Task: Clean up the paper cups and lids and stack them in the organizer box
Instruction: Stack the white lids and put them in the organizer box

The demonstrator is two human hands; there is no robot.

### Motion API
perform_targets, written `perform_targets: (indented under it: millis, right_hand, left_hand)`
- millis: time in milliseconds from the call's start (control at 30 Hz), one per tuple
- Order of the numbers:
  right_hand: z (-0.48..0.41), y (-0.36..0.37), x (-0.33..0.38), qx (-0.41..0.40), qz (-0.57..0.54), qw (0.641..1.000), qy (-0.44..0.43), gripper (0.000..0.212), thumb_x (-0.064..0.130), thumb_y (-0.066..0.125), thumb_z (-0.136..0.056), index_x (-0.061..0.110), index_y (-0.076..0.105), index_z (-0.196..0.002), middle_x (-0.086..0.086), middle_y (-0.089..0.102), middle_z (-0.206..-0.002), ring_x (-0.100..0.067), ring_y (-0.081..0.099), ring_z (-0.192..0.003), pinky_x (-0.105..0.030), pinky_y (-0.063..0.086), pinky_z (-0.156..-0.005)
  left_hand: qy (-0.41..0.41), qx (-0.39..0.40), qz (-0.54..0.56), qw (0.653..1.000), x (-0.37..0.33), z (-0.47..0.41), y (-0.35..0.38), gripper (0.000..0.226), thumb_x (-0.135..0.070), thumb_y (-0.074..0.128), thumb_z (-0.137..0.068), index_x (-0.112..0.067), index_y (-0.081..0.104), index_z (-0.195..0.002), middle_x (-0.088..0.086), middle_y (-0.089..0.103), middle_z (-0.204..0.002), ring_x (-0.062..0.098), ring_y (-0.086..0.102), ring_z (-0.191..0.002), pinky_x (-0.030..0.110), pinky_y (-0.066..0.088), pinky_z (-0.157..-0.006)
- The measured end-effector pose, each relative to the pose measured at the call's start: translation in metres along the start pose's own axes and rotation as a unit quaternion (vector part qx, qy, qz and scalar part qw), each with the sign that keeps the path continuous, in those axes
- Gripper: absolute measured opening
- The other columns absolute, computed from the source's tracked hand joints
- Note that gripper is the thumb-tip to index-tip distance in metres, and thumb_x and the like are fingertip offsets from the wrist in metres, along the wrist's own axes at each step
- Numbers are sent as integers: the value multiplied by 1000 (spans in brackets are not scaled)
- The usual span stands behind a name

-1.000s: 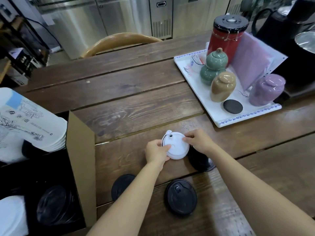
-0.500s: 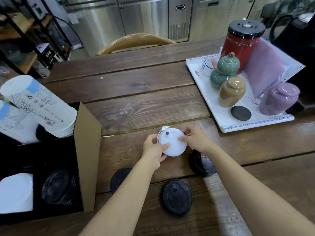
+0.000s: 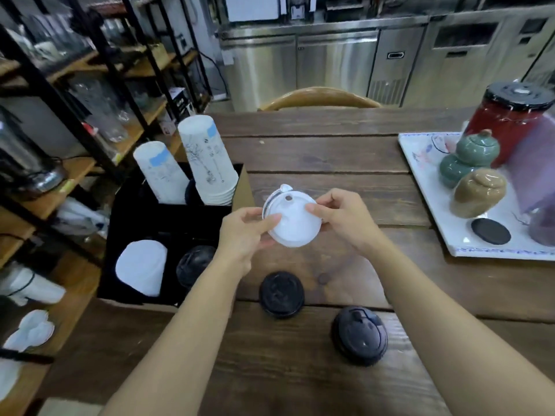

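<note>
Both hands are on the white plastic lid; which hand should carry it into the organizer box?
Left. The black organizer box sits on the left hand's side, beside it, while the right hand would have to cross over. Both hold the white plastic lid.

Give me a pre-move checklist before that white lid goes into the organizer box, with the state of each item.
1. White lid held by both left hand and right hand: ok.
2. Lid lifted off the table: ok.
3. White lid stack in the organizer box reachable from above: ok.
4. Room left in that compartment: cannot tell.
5. Black lids cleared from the table: not ok, two remain.
</note>
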State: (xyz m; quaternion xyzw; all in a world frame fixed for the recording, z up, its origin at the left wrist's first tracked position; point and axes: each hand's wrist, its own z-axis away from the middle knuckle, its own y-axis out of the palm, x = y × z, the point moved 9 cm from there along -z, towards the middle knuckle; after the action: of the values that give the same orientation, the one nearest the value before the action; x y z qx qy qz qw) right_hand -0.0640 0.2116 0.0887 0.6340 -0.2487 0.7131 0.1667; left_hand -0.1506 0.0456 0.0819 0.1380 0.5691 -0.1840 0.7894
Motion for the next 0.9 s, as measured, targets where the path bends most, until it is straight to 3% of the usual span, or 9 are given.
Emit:
perform_targets:
  millis: [167,300,367,433,500,600,733,900]
  right_hand:
    - [11,72,39,27,10,999,-20,17,16,70,-82,7,58,-74,-16,65,-87,-26,64,-77,-45,57,-72]
    - [19,144,58,69,19,997,-26,19,15,70,-82,11,56,-71,-10,65,-81,-20,63,-70,-33,58,-58]
    - [22,177,57,93,17,995,-15,13,17,69,-83,8,60,-83,-9,66,-85,-21,65,-75,-26,57,-54]
    - [23,204,57,105,32,994,-16,24,22,67,-84,5,60,-100,-17,67,-94,-28,67,-84,-30,59,-57]
    - [22,227,61,103,60,992,-32,27,26,66,-85,5,61,-101,-17,67,-93,-29,67,-85,-38,60,-63]
    - [22,255,68,93,89,990,-56,14,21,64,-87,7,64,-88,-13,65,-84,-25,62,-77,-42,58,-69]
    - [14,284,61,100,140,984,-49,16,21,64,-86,7,69,-94,-16,67,-85,-28,65,-80,-51,57,-78]
    - [3,305,42,101,213,971,-41,21,20,60,-88,3,67,-101,-10,65,-88,-24,61,-85,-39,51,-82]
  left_hand:
    - [34,-45,23,998,-23,24,-78,22,-4,69,-80,2,63,-101,8,67,-86,15,64,-75,20,57,-60]
    - [52,-109,33,992,-32,39,-153,37,-3,71,-79,7,61,-113,14,68,-102,23,65,-88,22,55,-68]
    - [55,-142,33,988,-35,44,-186,42,-6,71,-79,5,58,-118,11,63,-110,23,61,-96,26,51,-72]
    - [46,-160,30,986,-34,46,-212,42,-9,71,-81,1,58,-120,11,61,-110,22,58,-98,31,47,-77]
    - [27,-157,42,986,-28,45,-230,34,-7,69,-82,3,61,-114,12,63,-103,24,59,-96,32,51,-75]
    - [9,-159,62,985,-17,41,-253,25,-2,66,-83,4,60,-107,9,61,-89,24,58,-90,30,53,-68]
    - [-10,-189,60,980,2,30,-276,31,-4,67,-83,2,57,-112,11,59,-99,25,58,-97,36,53,-79]
    - [-41,-200,49,978,35,9,-292,15,-8,69,-82,-4,62,-95,11,63,-94,25,61,-93,35,55,-78]
